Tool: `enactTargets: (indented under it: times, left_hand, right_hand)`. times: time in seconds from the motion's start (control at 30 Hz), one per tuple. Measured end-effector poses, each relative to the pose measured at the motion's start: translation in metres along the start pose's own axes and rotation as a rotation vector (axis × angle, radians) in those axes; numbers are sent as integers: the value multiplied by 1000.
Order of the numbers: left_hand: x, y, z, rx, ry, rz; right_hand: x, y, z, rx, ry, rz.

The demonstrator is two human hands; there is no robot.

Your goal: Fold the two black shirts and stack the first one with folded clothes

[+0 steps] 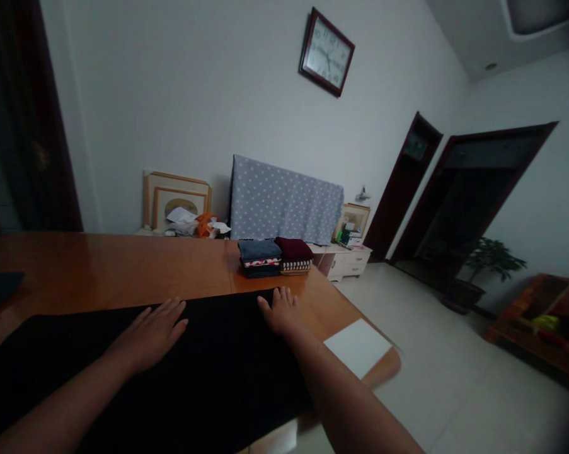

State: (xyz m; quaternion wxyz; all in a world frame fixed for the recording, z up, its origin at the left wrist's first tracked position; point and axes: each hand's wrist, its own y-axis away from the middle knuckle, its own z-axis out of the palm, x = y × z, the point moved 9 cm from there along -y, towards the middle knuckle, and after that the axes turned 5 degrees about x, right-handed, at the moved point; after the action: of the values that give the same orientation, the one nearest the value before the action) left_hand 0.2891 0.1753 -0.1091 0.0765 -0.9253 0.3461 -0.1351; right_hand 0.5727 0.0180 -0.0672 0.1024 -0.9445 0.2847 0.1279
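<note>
Left hand point(148, 334), right hand point(280, 313): laid flat, clasping nothing | black cloth point(213, 372) beneath both | best smoothed outward, palms pressing evenly

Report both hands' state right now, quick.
Left hand: open, palm down on the black cloth, no grip visible.
Right hand: open, palm down at the cloth's far edge, no grip visible.

The table point(118, 268) looks like smooth, glossy wood. Toward its near edge spreads black cloth point(213, 369), plain and matt; by the far right corner sit matt, folded fabric stacks point(271, 250). Near the near right corner, a white sheet point(358, 347) looks smooth, papery.
</note>
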Motion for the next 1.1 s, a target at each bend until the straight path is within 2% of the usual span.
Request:
enactTargets:
  times: [0.17, 0.3, 0.43, 0.57, 0.67, 0.77, 0.87, 0.93, 1.0, 1.1]
  left_hand:
    - [0, -1, -1, -5, -3, 5]
    - [-2, -4, -1, -6, -1, 18]
    - [-4, -7, 2, -22, -28, 29]
    - [3, -6, -9, -1, -55, 8]
    - [10, 5, -26, 33, -75, -44]
    - [15, 29, -43, 46, -44, -80]
    - [13, 70, -57, 35, -3, -108]
    - [5, 102, -66, 15, 23, -128]
    - [-7, 134, -78, 25, 40, -156]
    - [-29, 177, -98, 80, 39, -212]
  right_hand:
    - [4, 43, -2, -12, 27, -75]
    - [8, 58, -21, 13, 34, -19]
    - [1, 85, -34, 13, -36, -69]
    - [2, 119, -21, -10, -47, -131]
    - [10, 129, -8, -4, -22, -125]
    - [11, 128, -3, 12, -5, -129]
    - [11, 126, -5, -2, -24, -140]
    - [14, 126, -15, 22, -104, -124]
    - [26, 127, -36, 138, -316, -69]
    - [49, 133, -55, 212, -388, -5]
